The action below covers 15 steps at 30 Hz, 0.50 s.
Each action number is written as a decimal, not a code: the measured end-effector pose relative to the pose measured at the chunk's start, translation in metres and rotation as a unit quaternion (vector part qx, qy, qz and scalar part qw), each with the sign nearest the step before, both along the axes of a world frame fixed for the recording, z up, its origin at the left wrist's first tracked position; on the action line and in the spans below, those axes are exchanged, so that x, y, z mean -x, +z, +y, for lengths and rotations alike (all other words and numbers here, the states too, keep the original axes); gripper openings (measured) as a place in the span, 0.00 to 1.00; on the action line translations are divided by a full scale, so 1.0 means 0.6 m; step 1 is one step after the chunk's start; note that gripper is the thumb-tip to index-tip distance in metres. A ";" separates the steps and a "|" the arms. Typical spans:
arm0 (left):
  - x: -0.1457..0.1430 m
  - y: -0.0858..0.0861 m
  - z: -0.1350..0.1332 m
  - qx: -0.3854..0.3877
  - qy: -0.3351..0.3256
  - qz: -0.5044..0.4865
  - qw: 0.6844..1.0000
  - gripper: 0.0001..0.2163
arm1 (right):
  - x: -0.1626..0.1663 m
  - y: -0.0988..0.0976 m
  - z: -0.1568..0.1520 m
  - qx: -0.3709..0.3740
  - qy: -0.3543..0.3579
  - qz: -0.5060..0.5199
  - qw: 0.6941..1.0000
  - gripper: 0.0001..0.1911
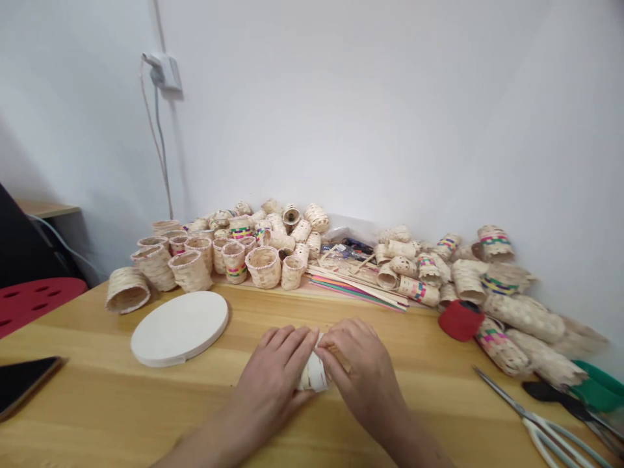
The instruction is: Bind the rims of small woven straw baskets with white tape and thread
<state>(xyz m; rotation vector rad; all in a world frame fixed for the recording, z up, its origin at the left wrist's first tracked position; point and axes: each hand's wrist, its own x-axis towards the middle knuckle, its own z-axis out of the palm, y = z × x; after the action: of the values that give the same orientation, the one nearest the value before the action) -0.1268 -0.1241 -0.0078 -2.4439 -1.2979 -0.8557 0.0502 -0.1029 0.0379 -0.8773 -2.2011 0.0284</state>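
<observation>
My left hand [273, 370] and my right hand [358, 370] rest on the wooden table [97, 390], gripping a small pale woven cylinder [312, 376] between them. Most of the cylinder is hidden by my fingers, with only its lower part showing. A round white board [179, 328] lies flat to the left of my left hand. Woven cylindrical baskets [234, 260] are heaped along the wall, some with bands of coloured weave.
Flat coloured strips and pale sticks [355, 289] lie beyond my hands. On the right are a red object [461, 320], scissors [541, 422] and a green-handled tool [597, 387]. A dark phone [24, 383] lies at the left table edge, near a red perforated seat [34, 302].
</observation>
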 end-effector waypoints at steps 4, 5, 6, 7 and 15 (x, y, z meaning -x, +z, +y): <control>-0.005 -0.006 -0.002 0.000 0.018 0.015 1.000 0.27 | 0.004 0.000 -0.006 -0.050 -0.005 -0.054 0.997 0.06; -0.007 -0.007 -0.002 0.005 0.021 0.018 1.000 0.25 | 0.006 0.000 -0.011 -0.058 0.006 -0.042 0.997 0.07; -0.008 -0.008 -0.001 0.008 0.023 0.021 0.999 0.22 | 0.008 0.000 -0.017 -0.060 0.029 -0.020 0.998 0.09; -0.009 -0.009 0.000 0.011 0.023 0.024 0.999 0.20 | 0.011 0.000 -0.024 -0.055 0.063 0.010 0.996 0.10; 0.053 0.021 0.031 -0.047 0.149 0.002 0.988 0.25 | -0.078 0.069 -0.019 0.152 0.127 0.440 0.876 0.08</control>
<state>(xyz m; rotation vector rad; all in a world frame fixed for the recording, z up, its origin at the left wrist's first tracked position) -0.1585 -0.1055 0.0045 -2.1074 -1.5341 -0.8093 0.0967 -0.1144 0.0792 -0.5524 -1.4287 0.7691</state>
